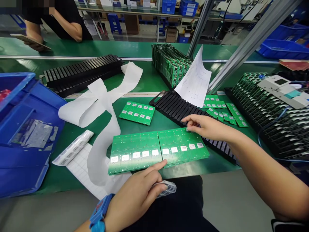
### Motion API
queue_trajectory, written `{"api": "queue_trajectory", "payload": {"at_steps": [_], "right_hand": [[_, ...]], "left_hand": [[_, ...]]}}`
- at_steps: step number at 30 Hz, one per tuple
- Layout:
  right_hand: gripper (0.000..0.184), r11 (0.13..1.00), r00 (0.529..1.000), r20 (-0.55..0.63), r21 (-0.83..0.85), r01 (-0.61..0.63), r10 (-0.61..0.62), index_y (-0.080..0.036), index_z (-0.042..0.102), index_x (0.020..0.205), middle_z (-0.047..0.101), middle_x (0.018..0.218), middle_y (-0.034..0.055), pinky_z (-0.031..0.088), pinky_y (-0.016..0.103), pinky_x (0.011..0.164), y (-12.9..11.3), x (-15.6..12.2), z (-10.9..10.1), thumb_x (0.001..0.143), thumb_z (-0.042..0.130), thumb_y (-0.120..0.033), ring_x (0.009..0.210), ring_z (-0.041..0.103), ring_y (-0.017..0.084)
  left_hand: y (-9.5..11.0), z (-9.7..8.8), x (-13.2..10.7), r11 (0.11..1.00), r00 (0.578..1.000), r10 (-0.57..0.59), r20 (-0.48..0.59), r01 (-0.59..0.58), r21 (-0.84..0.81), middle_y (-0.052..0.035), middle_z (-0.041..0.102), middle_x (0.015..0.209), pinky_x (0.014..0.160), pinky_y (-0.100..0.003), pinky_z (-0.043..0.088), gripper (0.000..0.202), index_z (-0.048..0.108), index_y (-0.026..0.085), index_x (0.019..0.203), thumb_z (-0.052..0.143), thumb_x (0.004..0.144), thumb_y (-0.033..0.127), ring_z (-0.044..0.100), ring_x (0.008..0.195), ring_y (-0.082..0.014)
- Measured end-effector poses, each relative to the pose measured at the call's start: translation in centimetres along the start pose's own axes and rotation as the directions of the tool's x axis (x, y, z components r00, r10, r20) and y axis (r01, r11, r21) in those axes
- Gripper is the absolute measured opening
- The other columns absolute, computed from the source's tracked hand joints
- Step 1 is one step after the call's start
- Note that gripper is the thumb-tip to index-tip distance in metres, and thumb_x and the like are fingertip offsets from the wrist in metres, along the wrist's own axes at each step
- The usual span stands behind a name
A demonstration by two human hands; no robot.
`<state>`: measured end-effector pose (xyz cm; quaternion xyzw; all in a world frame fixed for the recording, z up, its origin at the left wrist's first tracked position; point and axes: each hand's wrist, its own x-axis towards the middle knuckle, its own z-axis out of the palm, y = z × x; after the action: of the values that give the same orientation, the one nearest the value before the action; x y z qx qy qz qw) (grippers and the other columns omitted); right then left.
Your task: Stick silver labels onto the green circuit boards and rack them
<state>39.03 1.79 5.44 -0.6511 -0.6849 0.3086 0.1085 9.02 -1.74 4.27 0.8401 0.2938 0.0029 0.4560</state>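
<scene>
Two green circuit-board panels [159, 148] lie side by side on the green mat in front of me, each with a row of white labels. My left hand [140, 190] holds a strip of small white labels [167, 188] under its curled fingers, index finger stretched onto the near edge of the panels. My right hand [205, 126] rests at the far edge of the right panel, fingers pinched together on a small label. It lies over a black slotted rack [178, 109].
A long white backing strip [106, 106] curls across the mat, with a label sheet [72, 149] beside it. A blue bin [21, 135] stands at left. More green boards [137, 112], filled racks [170, 62], a paper sheet [195, 80] and another person's arms [70, 27] lie beyond.
</scene>
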Motion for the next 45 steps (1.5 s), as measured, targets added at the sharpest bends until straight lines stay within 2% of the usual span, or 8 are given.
{"api": "queue_trajectory", "payload": {"at_steps": [12,23,26,29,31,37,40,45], "right_hand": [[0.049,0.997,0.995,-0.08,0.05,0.057,-0.053,-0.02,0.038,0.128,0.063,0.083,0.0014,0.045,0.031,0.07,-0.4,-0.4,1.5,0.08,0.049,-0.019,0.075,0.059,0.017],[0.03,0.878,0.923,-0.32,-0.477,0.039,-0.215,-0.013,0.056,0.11,0.066,0.09,0.0118,0.046,0.043,0.082,-0.7,-2.1,5.9,0.088,0.037,-0.014,0.087,0.057,0.025],[0.033,0.859,0.887,-0.403,-0.511,-0.015,-0.225,-0.012,0.051,0.118,0.059,0.114,0.017,0.047,0.045,0.082,-0.9,-2.6,6.3,0.089,0.038,-0.016,0.094,0.057,0.027],[0.03,0.922,0.784,-0.584,-0.384,-0.038,-0.211,-0.014,0.053,0.116,0.039,0.136,0.0197,0.047,0.047,0.086,-1.8,-3.4,6.1,0.087,0.045,-0.021,0.101,0.056,0.027],[0.024,0.967,0.767,-0.605,-0.244,0.074,-0.212,-0.018,0.057,0.108,0.046,0.13,0.0161,0.045,0.047,0.09,-3.0,-3.9,6.0,0.086,0.05,-0.024,0.105,0.055,0.027],[0.035,0.888,0.922,-0.236,0.278,0.366,-0.306,-0.023,0.058,0.105,0.062,0.103,0.0054,0.048,0.034,0.085,-8.0,-4.3,7.9,0.073,0.068,-0.033,0.097,0.058,0.019],[0.009,0.858,0.958,-0.205,0.434,0.273,-0.201,-0.022,0.063,0.084,0.063,0.081,0.0014,0.049,0.027,0.068,-9.7,-3.7,9.2,0.078,0.063,-0.029,0.076,0.06,0.014],[0.01,0.828,0.972,-0.16,0.513,0.229,-0.169,-0.021,0.065,0.069,0.062,0.067,-0.0003,0.046,0.026,0.06,-10.7,-2.8,9.7,0.078,0.063,-0.025,0.065,0.058,0.013]], "left_hand": [[0.1,0.0,0.1,1.0,1.0,-0.004,-0.012,0.004,0.013,-0.004,0.05,0.133,0.075,-0.027,0.047,0.024,0.042,0.022,0.073,0.035,0.093,0.031,0.043,0.125,-0.024],[-0.1,0.2,0.1,1.0,1.0,0.022,-0.01,-0.022,0.021,-0.0041,0.059,0.12,0.074,-0.027,0.046,0.023,0.042,0.022,0.073,0.034,0.094,0.029,0.037,0.129,-0.024],[-0.2,0.2,0.0,0.999,0.999,0.029,-0.029,-0.029,-0.018,-0.0052,0.062,0.114,0.075,-0.027,0.046,0.023,0.043,0.022,0.072,0.036,0.093,0.029,0.039,0.128,-0.0242],[-0.2,0.3,-0.1,0.991,0.992,0.002,-0.123,-0.018,-0.129,-0.0049,0.061,0.116,0.081,-0.027,0.045,0.02,0.046,0.022,0.075,0.039,0.092,0.028,0.046,0.123,-0.0226],[-0.5,0.3,-0.3,0.973,0.965,-0.061,-0.255,0.0,-0.231,-0.005,0.062,0.116,0.085,-0.028,0.045,0.017,0.049,0.021,0.078,0.041,0.092,0.028,0.052,0.115,-0.0207],[-1.6,0.3,-1.1,0.908,0.817,-0.189,-0.544,-0.066,-0.415,-0.0044,0.067,0.097,0.071,-0.026,0.048,0.016,0.049,0.02,0.08,0.042,0.091,0.029,0.062,0.084,-0.0158],[-1.9,0.0,-1.7,0.906,0.803,-0.178,-0.569,-0.093,-0.414,-0.0045,0.067,0.097,0.072,-0.025,0.049,0.014,0.051,0.02,0.082,0.043,0.091,0.028,0.062,0.084,-0.0153],[-2.0,-0.9,-2.0,0.919,0.826,-0.112,-0.553,-0.126,-0.375,-0.0039,0.067,0.105,0.081,-0.027,0.05,0.019,0.06,0.021,0.104,0.056,0.085,0.023,0.063,0.095,-0.0174]]}}
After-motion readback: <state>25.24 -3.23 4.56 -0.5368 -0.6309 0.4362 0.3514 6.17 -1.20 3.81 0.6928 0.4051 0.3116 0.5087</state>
